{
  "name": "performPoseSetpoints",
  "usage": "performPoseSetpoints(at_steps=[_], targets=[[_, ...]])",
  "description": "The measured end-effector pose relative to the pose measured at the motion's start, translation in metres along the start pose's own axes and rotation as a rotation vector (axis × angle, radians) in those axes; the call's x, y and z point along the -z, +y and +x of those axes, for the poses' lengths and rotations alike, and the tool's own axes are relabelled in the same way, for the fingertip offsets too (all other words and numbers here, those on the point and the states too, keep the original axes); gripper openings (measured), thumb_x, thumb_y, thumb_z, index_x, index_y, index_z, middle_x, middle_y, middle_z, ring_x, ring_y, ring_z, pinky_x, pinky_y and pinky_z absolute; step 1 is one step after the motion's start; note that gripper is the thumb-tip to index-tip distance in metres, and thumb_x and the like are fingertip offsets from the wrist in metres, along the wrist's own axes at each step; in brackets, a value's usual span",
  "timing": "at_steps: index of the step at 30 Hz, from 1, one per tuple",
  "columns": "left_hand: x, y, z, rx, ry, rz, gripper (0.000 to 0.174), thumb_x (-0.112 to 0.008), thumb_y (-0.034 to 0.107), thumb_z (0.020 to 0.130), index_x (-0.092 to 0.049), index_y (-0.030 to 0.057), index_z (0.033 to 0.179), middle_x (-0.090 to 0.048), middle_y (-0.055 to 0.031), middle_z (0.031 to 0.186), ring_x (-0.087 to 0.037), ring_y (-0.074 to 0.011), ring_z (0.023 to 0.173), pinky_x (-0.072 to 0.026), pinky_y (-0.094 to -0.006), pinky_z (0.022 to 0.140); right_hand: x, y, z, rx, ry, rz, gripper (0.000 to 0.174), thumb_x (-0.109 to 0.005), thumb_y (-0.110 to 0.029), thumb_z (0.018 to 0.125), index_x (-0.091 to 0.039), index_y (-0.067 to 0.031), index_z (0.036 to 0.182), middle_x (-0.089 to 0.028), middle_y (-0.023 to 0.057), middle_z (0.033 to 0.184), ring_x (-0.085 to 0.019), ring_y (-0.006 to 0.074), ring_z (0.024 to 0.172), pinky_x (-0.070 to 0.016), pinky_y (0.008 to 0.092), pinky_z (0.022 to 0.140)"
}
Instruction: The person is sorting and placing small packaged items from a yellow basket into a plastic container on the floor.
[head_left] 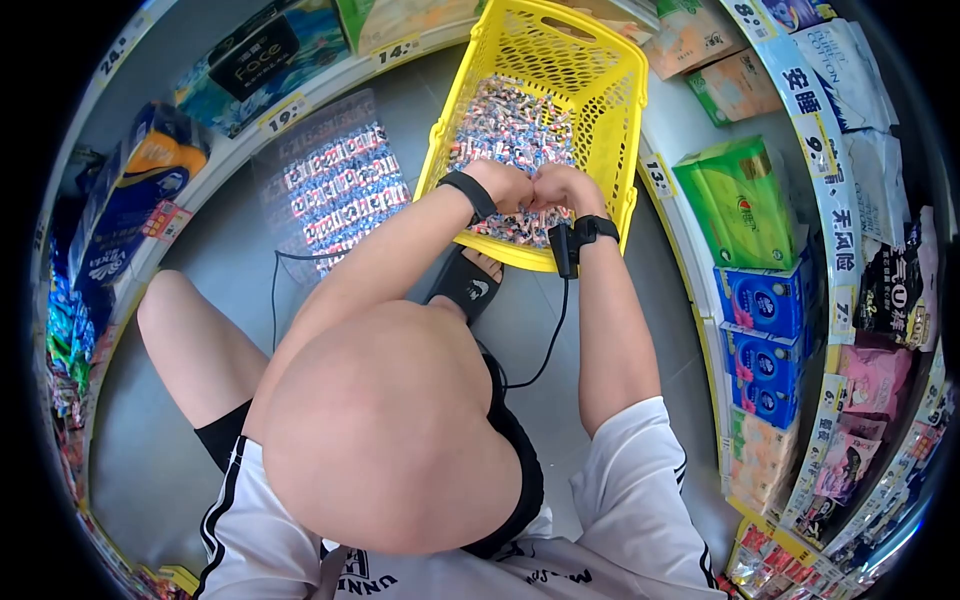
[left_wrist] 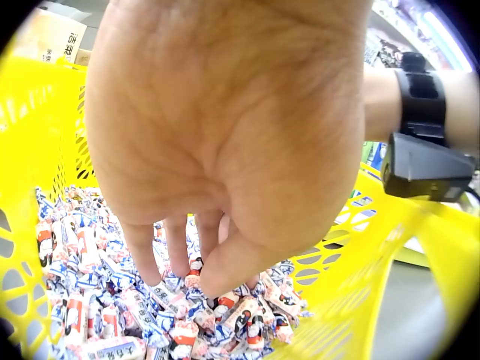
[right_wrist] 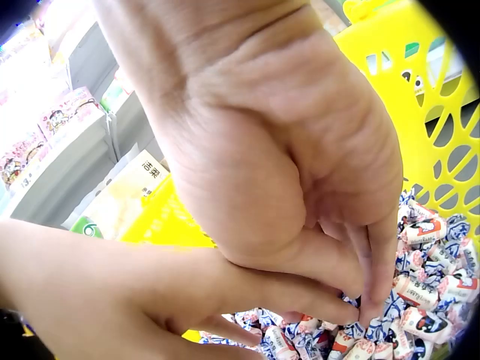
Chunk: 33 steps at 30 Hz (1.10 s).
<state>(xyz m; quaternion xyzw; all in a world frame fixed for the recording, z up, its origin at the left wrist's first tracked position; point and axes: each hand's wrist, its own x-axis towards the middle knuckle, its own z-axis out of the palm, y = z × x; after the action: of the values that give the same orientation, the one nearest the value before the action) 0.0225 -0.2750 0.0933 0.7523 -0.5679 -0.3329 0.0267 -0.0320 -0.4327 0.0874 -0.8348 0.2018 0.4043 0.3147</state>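
Note:
A yellow basket on the floor holds a heap of wrapped candies in white, blue and red. Both hands reach down to the heap at its near end, close together. My left hand points its fingers down among the candies; in the left wrist view its thumb lies in front of the fingers, and I cannot tell what it grips. My right hand brings thumb and fingertips together on a candy at the surface of the heap. In the right wrist view the left hand crosses below it, fingertips right beside.
Left of the basket, a clear tray on the floor holds rows of the same candies. Shelves with tissue packs stand on both sides. A sandalled foot is by the basket's near edge. A black cable hangs from the right wrist camera.

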Motion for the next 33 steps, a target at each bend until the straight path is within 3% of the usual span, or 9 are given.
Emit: performPoseSetpoints(at_steps=[1, 5, 10, 16, 20, 25, 29, 30, 33], targets=[[0.008, 0.004, -0.005, -0.008, -0.084, -0.017, 0.052, -0.061, 0.006, 0.087, -0.069, 0.0222, 0.136, -0.063, -0.0112, 0.14, -0.065, -0.0339, 0.124, -0.0565, -0.0454, 0.096, -0.002, 0.002, 0.003, 0.002, -0.002, -0.006, 0.023, -0.073, -0.012, 0.089, -0.076, 0.0061, 0.103, -0.08, 0.0148, 0.098, -0.079, 0.0203, 0.084, -0.0639, 0.0334, 0.073], [0.017, 0.011, -0.02, 0.0, -0.065, -0.02, 0.054, -0.061, 0.005, 0.086, -0.07, 0.0241, 0.136, -0.071, -0.0131, 0.129, -0.07, -0.0344, 0.115, -0.0577, -0.045, 0.093, -0.004, 0.013, 0.017, 0.0, -0.009, 0.001, 0.022, -0.078, -0.013, 0.085, -0.078, 0.0046, 0.098, -0.08, 0.013, 0.099, -0.079, 0.0204, 0.085, -0.0623, 0.0328, 0.072], [0.023, 0.013, -0.031, -0.017, 0.021, -0.065, 0.05, -0.062, 0.0, 0.083, -0.073, 0.0153, 0.129, -0.073, -0.0175, 0.119, -0.071, -0.0359, 0.109, -0.0577, -0.0457, 0.088, 0.003, 0.009, 0.007, 0.11, 0.207, -0.069, 0.013, -0.079, -0.008, 0.083, -0.08, -0.0015, 0.094, -0.08, 0.0116, 0.092, -0.078, 0.0191, 0.08, -0.061, 0.031, 0.068], [0.021, -0.01, -0.035, -0.28, 0.418, -0.175, 0.026, -0.067, 0.001, 0.083, -0.075, 0.0039, 0.107, -0.073, -0.0198, 0.096, -0.071, -0.0378, 0.097, -0.0558, -0.045, 0.082, 0.017, -0.033, -0.045, 0.109, 0.22, 0.133, 0.021, -0.073, 0.005, 0.081, -0.07, -0.0009, 0.101, -0.078, 0.0102, 0.087, -0.075, 0.0186, 0.076, -0.0596, 0.033, 0.064], [0.029, -0.017, -0.06, -0.269, 0.593, -0.265, 0.029, -0.061, 0.0, 0.092, -0.067, 0.0049, 0.121, -0.071, -0.0188, 0.09, -0.07, -0.0393, 0.09, -0.0536, -0.0482, 0.077, 0.022, -0.053, -0.055, 0.217, 0.318, 0.07, 0.026, -0.066, 0.008, 0.08, -0.072, 0.0025, 0.105, -0.078, 0.0111, 0.09, -0.075, 0.0189, 0.078, -0.0591, 0.0319, 0.068], [0.035, -0.03, -0.102, -0.277, 0.738, -0.252, 0.047, -0.059, -0.003, 0.092, -0.057, 0.0096, 0.138, -0.072, -0.0192, 0.095, -0.069, -0.041, 0.092, -0.0543, -0.0506, 0.081, 0.019, -0.085, -0.073, 0.454, 0.344, 0.134, 0.029, -0.059, 0.011, 0.082, -0.073, 0.0063, 0.107, -0.077, 0.0129, 0.091, -0.075, 0.0195, 0.088, -0.0594, 0.0301, 0.081], [0.039, -0.034, -0.134, -0.216, 0.802, -0.371, 0.053, -0.059, -0.005, 0.091, -0.057, 0.0125, 0.141, -0.074, -0.02, 0.113, -0.068, -0.0436, 0.105, -0.0559, -0.0496, 0.088, 0.015, -0.115, -0.081, 0.455, 0.432, -0.133, 0.02, -0.071, 0.004, 0.082, -0.076, 0.0036, 0.101, -0.076, 0.0132, 0.088, -0.072, 0.0202, 0.082, -0.0568, 0.0339, 0.075], [0.04, -0.036, -0.142, -0.205, 0.792, -0.386, 0.052, -0.06, -0.005, 0.091, -0.058, 0.0119, 0.14, -0.073, -0.0199, 0.116, -0.068, -0.0436, 0.107, -0.0559, -0.0497, 0.089, 0.012, -0.122, -0.084, 0.442, 0.467, -0.136, 0.022, -0.085, -0.009, 0.08, -0.076, -0.0017, 0.099, -0.077, 0.0108, 0.089, -0.072, 0.0204, 0.082, -0.0566, 0.037, 0.077], [0.038, -0.045, -0.161, -0.171, 0.783, -0.397, 0.051, -0.06, -0.006, 0.091, -0.057, 0.009, 0.139, -0.073, -0.0193, 0.12, -0.068, -0.0422, 0.109, -0.0558, -0.0494, 0.091, 0.005, -0.142, -0.089, 0.501, 0.453, -0.139, 0.024, -0.086, -0.01, 0.079, -0.075, 0.0, 0.098, -0.076, 0.0115, 0.09, -0.072, 0.0209, 0.083, -0.0561, 0.037, 0.078]])
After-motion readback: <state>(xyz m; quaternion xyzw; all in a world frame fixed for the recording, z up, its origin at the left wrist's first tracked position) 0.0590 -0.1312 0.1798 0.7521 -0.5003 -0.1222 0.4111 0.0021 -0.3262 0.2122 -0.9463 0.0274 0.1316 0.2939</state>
